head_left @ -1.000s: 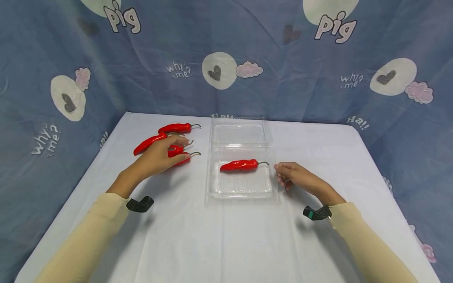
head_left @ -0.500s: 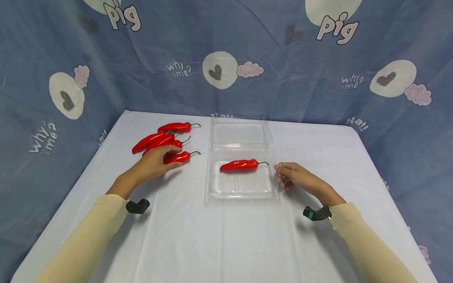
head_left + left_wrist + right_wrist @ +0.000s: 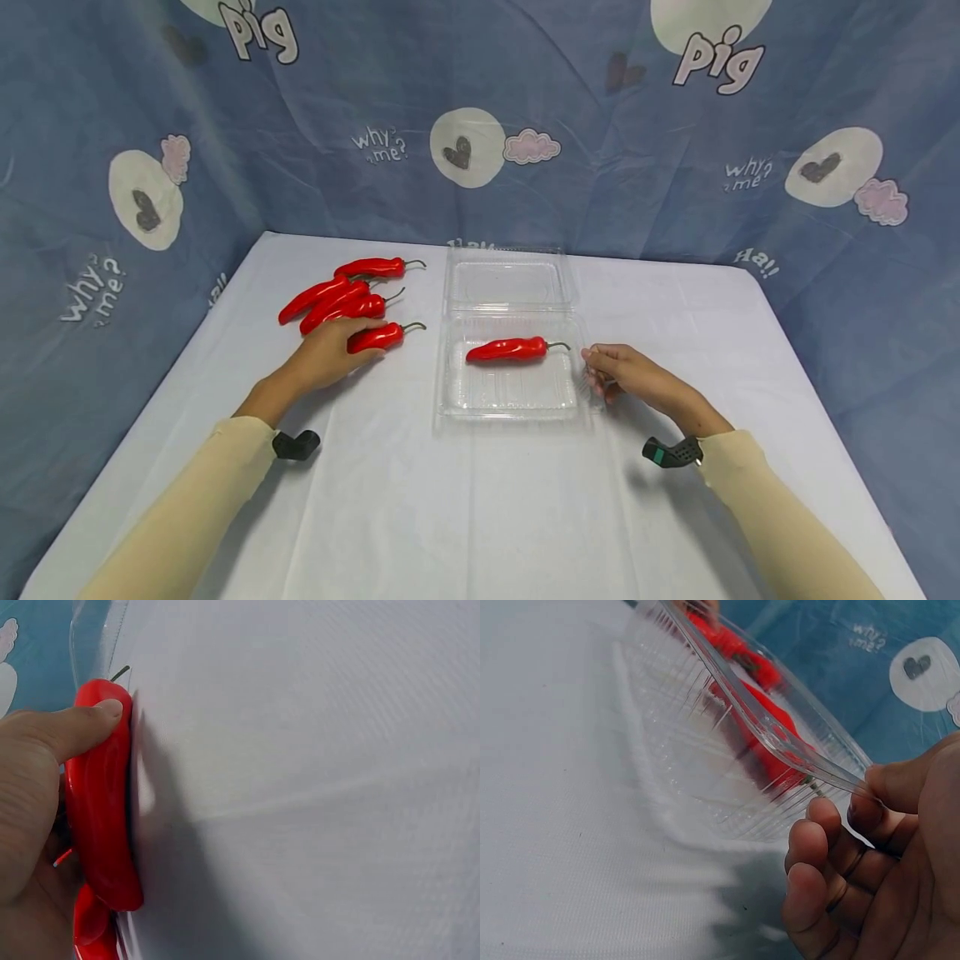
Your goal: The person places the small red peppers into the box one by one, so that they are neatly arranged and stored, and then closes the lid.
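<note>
My left hand (image 3: 326, 354) grips the nearest red chili pepper (image 3: 378, 337) on the left of the table, stem pointing right. In the left wrist view the thumb presses on this pepper (image 3: 101, 802) near its stem end, and the other fingers are mostly hidden behind it. With thumb and forefinger my right hand (image 3: 637, 379) pinches the right rim of an open clear plastic box (image 3: 517, 400); the other fingers curl below the rim. One red pepper (image 3: 510, 350) lies inside the box, its stem toward that hand.
Several more red peppers (image 3: 330, 302) lie bunched just beyond my left hand, one set apart (image 3: 371, 267) at the back. The box's hinged lid (image 3: 510, 283) lies folded back. A blue printed cloth (image 3: 600, 167) stands behind the white-covered table (image 3: 540, 508).
My left hand has drawn back toward me from over the pepper pile and now grips the nearest pepper, uncovering the others. The right hand stays at the box rim.
</note>
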`<state>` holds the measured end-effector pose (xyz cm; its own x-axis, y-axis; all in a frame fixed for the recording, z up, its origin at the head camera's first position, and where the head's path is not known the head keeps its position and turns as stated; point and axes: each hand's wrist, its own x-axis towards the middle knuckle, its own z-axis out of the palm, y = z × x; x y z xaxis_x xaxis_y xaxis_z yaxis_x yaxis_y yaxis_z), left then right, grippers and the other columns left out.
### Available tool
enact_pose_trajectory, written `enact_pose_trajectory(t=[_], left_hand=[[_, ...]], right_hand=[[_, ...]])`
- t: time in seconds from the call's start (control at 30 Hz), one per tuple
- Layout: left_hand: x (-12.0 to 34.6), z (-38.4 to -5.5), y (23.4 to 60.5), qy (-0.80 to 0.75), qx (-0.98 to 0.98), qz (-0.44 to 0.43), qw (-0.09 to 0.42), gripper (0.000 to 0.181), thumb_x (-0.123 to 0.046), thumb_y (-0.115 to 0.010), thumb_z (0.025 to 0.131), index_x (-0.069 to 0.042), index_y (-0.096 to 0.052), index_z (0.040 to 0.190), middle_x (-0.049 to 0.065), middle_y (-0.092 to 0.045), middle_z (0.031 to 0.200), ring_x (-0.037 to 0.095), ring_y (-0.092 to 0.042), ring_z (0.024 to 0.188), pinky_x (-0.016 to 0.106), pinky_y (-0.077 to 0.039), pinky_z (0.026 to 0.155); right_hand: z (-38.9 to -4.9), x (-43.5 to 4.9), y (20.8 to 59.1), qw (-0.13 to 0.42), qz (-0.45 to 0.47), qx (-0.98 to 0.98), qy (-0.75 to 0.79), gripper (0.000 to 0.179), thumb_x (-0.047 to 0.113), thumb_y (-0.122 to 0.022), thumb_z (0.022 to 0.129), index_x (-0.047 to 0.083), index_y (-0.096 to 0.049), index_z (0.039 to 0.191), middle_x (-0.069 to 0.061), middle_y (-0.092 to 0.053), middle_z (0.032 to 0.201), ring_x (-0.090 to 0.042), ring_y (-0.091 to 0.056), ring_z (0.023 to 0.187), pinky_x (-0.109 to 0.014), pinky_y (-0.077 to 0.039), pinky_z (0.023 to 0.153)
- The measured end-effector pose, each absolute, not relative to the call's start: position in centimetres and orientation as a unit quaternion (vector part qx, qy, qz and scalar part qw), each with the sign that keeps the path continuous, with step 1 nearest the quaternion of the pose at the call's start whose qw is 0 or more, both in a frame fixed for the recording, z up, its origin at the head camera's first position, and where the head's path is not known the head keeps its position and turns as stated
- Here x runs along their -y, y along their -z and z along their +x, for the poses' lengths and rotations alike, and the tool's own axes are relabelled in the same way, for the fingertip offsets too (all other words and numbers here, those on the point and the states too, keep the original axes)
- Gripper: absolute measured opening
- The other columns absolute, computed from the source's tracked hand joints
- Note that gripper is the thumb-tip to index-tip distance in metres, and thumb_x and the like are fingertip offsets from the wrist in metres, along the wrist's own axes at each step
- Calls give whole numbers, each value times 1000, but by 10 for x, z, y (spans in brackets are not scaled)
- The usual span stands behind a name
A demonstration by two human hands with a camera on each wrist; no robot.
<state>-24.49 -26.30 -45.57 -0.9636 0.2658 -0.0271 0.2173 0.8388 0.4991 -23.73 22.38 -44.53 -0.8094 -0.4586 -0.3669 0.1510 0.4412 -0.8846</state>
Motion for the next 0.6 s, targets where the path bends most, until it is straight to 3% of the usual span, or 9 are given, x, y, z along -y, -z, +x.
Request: enact_pose_trajectory(t=[0.37, 0.6], left_hand=[[262, -240, 453, -293, -946, 130, 57, 64, -32, -83, 84, -19, -59, 142, 9, -57, 141, 30, -48, 129, 51, -50, 101], [257, -235, 445, -317, -937, 134, 53, 61, -36, -82, 85, -21, -60, 141, 6, -57, 139, 26, -50, 119, 45, -54, 92]], right_hand=[[-236, -223, 443, 294, -97, -795, 522, 37, 32, -43, 109, 1, -54, 92, -6, -57, 79, -19, -54, 69, -33, -48, 62], [-236, -223, 442, 292, -101, -794, 524, 38, 34, -44, 109, 2, -53, 91, -6, -57, 79, -19, -54, 69, -32, -48, 61]])
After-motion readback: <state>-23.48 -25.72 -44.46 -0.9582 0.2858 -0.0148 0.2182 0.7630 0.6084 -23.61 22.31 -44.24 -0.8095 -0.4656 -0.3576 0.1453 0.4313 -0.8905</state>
